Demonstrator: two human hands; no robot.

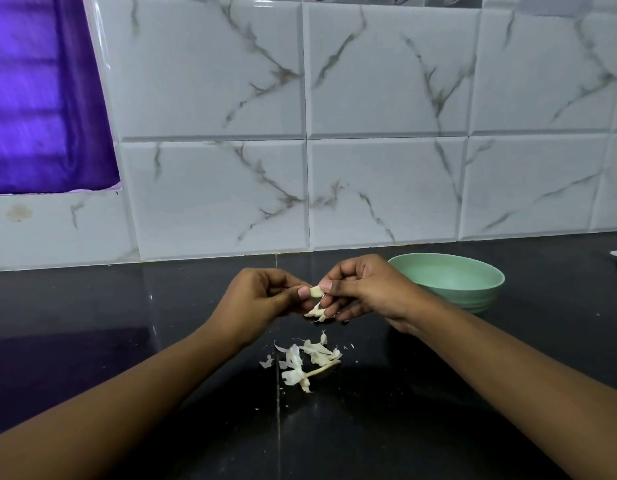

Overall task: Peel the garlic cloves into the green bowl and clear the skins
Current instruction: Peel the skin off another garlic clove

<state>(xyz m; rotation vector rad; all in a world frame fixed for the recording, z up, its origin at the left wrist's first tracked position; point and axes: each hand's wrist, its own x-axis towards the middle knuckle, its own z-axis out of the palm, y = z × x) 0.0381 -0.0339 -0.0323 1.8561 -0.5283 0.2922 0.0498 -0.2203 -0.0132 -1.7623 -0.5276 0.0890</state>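
The garlic clove (316,292) is small and light. It looks smooth, so it may slip; I think pinching its two ends is best. The left hand (262,296) and right hand (364,289) are close together, both pinching it above the worktop (92,323). A thin loose skin (316,311) hangs under it and would tear easily. A pile of skins (307,362) lies below. The green bowl (473,299) stands near the back edge, just beside the right hand.

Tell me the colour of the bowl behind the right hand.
The bowl is pale mint green, seen best in the head view.
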